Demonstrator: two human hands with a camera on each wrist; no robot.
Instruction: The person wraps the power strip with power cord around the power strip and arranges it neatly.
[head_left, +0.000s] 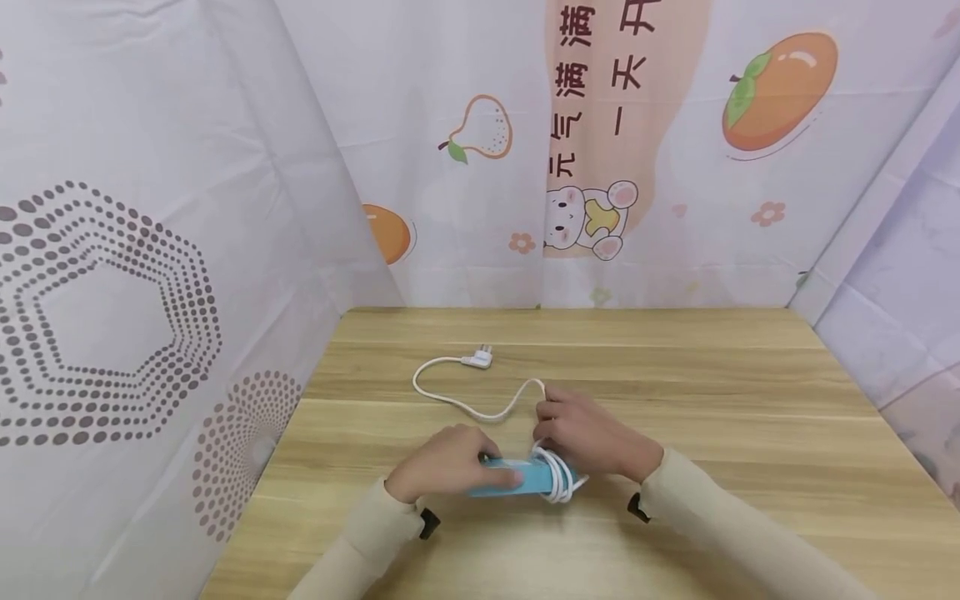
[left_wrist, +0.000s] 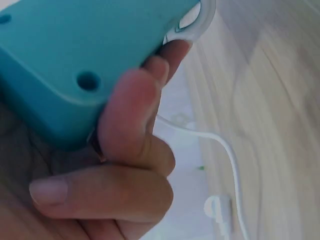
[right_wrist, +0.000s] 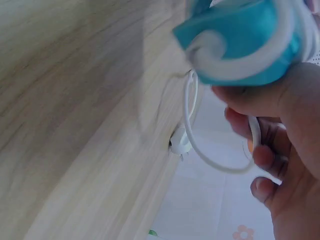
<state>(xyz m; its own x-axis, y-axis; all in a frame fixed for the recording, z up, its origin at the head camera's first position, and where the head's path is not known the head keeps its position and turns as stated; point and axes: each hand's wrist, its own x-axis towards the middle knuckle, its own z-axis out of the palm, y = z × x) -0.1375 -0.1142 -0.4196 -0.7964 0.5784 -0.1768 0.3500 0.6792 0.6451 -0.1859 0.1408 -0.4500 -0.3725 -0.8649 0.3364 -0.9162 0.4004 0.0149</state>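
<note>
My left hand (head_left: 448, 462) grips one end of a light-blue power strip (head_left: 534, 477), thumb on the near side. In the left wrist view, screw holes show on the strip's blue casing (left_wrist: 55, 45). Several turns of white cord (head_left: 557, 479) wrap its right end. Behind that end, my right hand (head_left: 588, 432) holds the cord's loose run between curled fingers; in the right wrist view the cord (right_wrist: 212, 164) loops out of them. From there the cord curves across the table to a white plug (head_left: 480, 358), whose pins point toward the back.
The wood-grain table (head_left: 712, 375) extends around both hands. A white curtain (head_left: 450, 217) printed with fruit and characters hangs along its back edge, and another patterned curtain (head_left: 247, 208) hangs on the left.
</note>
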